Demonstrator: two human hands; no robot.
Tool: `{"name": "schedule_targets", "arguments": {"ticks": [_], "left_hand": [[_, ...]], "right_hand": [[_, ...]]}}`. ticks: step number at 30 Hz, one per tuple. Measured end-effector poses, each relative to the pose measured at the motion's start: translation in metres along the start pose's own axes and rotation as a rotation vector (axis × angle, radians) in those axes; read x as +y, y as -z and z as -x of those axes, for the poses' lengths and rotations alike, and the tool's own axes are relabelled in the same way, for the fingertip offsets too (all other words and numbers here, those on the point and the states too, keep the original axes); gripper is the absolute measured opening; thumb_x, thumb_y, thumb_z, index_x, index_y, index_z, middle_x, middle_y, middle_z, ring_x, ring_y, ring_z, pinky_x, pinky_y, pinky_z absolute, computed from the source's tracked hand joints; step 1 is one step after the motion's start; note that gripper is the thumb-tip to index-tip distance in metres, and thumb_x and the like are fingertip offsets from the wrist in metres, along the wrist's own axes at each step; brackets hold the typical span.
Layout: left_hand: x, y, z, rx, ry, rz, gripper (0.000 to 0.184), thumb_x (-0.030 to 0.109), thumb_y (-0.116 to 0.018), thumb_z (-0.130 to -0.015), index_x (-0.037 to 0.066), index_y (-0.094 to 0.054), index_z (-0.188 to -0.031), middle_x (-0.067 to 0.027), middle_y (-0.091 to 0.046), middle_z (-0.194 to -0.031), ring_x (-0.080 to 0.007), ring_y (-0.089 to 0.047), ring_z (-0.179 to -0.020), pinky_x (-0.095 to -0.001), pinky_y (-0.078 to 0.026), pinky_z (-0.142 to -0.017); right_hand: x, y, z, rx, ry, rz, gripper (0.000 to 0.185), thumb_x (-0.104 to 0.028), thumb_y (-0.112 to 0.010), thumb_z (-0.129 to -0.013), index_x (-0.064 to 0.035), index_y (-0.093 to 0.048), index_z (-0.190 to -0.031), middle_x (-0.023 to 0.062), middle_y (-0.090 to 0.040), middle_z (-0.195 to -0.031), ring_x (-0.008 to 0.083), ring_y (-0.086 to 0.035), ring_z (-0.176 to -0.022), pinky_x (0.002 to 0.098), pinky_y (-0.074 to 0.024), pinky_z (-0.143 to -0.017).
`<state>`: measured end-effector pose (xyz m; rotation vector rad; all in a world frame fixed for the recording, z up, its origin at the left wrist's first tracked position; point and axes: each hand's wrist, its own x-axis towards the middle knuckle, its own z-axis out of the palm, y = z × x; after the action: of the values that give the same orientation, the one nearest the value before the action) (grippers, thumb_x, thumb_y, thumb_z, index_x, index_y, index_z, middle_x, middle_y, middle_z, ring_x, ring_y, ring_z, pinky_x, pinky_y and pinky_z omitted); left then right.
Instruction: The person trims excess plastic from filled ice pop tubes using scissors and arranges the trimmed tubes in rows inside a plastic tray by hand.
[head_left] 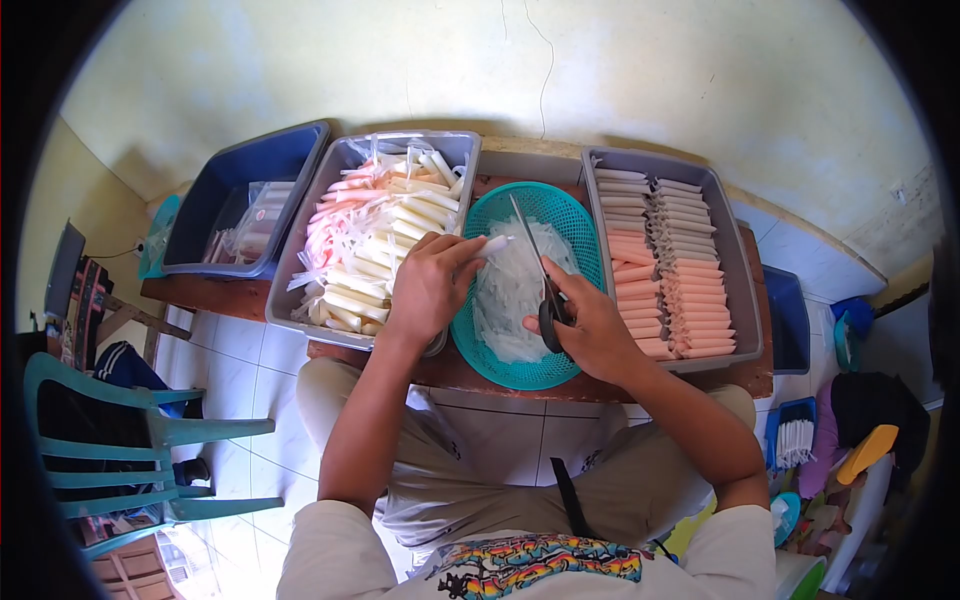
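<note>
My left hand (432,285) pinches a small pale tube-shaped packet (490,246) above a green mesh basket (472,352). In my right hand (590,325) are black-handled scissors (550,312), their blades pointing up and left, close to the packet. Clear plastic scraps (515,310) fill much of the basket beneath both hands. To the left, a grey tray (288,262) holds loose white, yellow and pink tube packets (375,250). On the right, another grey tray (745,290) holds rows of pink and whitish packets (700,300).
A dark blue bin (190,225) with some packets stands at the far left of the wooden table (440,372). A green plastic chair (150,430) is at lower left. Another person's dark clothing (880,415) shows at right, near a blue container (795,415) of white packets.
</note>
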<state>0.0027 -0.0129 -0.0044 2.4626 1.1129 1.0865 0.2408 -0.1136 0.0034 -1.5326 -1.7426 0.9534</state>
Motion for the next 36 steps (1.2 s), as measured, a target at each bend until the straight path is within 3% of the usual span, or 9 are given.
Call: {"name": "schedule_targets", "arguments": {"ticks": [4, 6, 7, 12, 16, 19, 27, 34, 36], "left_hand": [[0.002, -0.001, -0.001, 0.042, 0.000, 0.004, 0.028, 0.007, -0.081, -0.088, 0.005, -0.079, -0.116, -0.0131, -0.077, -0.102, -0.0337, -0.071, -0.094, -0.0450, -0.058, -0.085], [0.003, 0.000, -0.001, 0.050, -0.002, 0.011, 0.028, 0.007, -0.081, -0.088, 0.005, -0.079, -0.116, -0.0131, -0.077, -0.102, -0.0338, -0.071, -0.094, -0.0450, -0.058, -0.085], [0.004, 0.001, -0.001, 0.058, -0.003, 0.017, 0.028, 0.007, -0.081, -0.088, 0.005, -0.079, -0.116, -0.0131, -0.077, -0.102, -0.0338, -0.071, -0.094, -0.0451, -0.058, -0.085], [0.003, 0.003, 0.000, 0.055, -0.011, 0.023, 0.029, 0.007, -0.081, -0.089, 0.005, -0.079, -0.118, -0.0140, -0.077, -0.103, -0.0346, -0.071, -0.095, -0.0444, -0.058, -0.085], [0.004, 0.004, -0.001, 0.061, -0.017, 0.025, 0.029, 0.007, -0.081, -0.090, 0.004, -0.078, -0.119, -0.0147, -0.077, -0.104, -0.0352, -0.072, -0.095, -0.0438, -0.057, -0.085], [0.006, 0.004, -0.001, 0.064, -0.025, 0.045, 0.029, 0.007, -0.082, -0.090, 0.004, -0.078, -0.119, -0.0143, -0.077, -0.103, -0.0350, -0.072, -0.094, -0.0439, -0.057, -0.084], [0.003, 0.008, 0.002, 0.080, -0.037, 0.040, 0.029, 0.008, -0.081, -0.087, 0.005, -0.079, -0.116, -0.0136, -0.077, -0.103, -0.0344, -0.071, -0.095, -0.0452, -0.059, -0.086], [0.007, 0.008, 0.002, 0.067, -0.029, 0.059, 0.029, 0.008, -0.082, -0.087, 0.006, -0.079, -0.116, -0.0126, -0.077, -0.102, -0.0339, -0.071, -0.095, -0.0450, -0.058, -0.085], [0.006, 0.006, 0.003, 0.067, -0.037, 0.059, 0.029, 0.008, -0.082, -0.087, 0.006, -0.079, -0.116, -0.0125, -0.077, -0.102, -0.0338, -0.071, -0.096, -0.0450, -0.058, -0.085]], "right_hand": [[-0.005, -0.001, -0.009, 0.082, 0.028, 0.081, 0.090, -0.037, -0.083, -0.095, 0.0023, -0.040, -0.163, 0.0156, -0.058, -0.112, 0.0233, -0.063, -0.098, 0.0363, -0.0526, -0.092], [-0.008, -0.001, -0.014, 0.076, -0.062, 0.150, 0.091, -0.043, -0.082, -0.093, 0.0083, -0.044, -0.158, 0.0273, -0.064, -0.116, 0.0394, -0.066, -0.105, 0.0470, -0.0519, -0.096], [-0.007, -0.003, -0.016, 0.074, -0.061, 0.152, 0.091, -0.043, -0.082, -0.093, 0.0083, -0.044, -0.158, 0.0273, -0.064, -0.116, 0.0394, -0.066, -0.105, 0.0470, -0.0519, -0.096], [0.015, -0.021, -0.027, -0.011, -0.032, 0.366, 0.083, -0.024, -0.077, -0.094, 0.0153, -0.038, -0.156, 0.0370, -0.060, -0.120, 0.0513, -0.064, -0.112, 0.0496, -0.0528, -0.099], [0.032, -0.040, -0.036, 0.041, 0.033, 0.389, 0.080, -0.026, -0.078, -0.095, 0.0155, -0.043, -0.153, 0.0321, -0.062, -0.108, 0.0483, -0.064, -0.102, 0.0493, -0.0523, -0.091], [0.035, -0.046, -0.040, -0.020, -0.023, 0.400, 0.080, -0.016, -0.074, -0.093, 0.0175, -0.036, -0.155, 0.0377, -0.056, -0.120, 0.0539, -0.065, -0.109, 0.0524, -0.0557, -0.094], [0.049, -0.064, -0.039, 0.004, -0.016, 0.538, 0.075, -0.011, -0.068, -0.093, 0.0174, -0.034, -0.153, 0.0376, -0.052, -0.124, 0.0558, -0.070, -0.097, 0.0549, -0.0601, -0.086], [0.044, -0.075, -0.038, 0.001, -0.098, 0.643, 0.074, -0.010, -0.066, -0.092, 0.0140, -0.035, -0.155, 0.0335, -0.053, -0.125, 0.0514, -0.072, -0.095, 0.0543, -0.0611, -0.084], [0.037, -0.073, -0.039, -0.052, -0.183, 0.659, 0.083, -0.019, -0.073, -0.088, 0.0105, -0.037, -0.156, 0.0309, -0.054, -0.129, 0.0535, -0.070, -0.100, 0.0561, -0.0602, -0.089]]}}
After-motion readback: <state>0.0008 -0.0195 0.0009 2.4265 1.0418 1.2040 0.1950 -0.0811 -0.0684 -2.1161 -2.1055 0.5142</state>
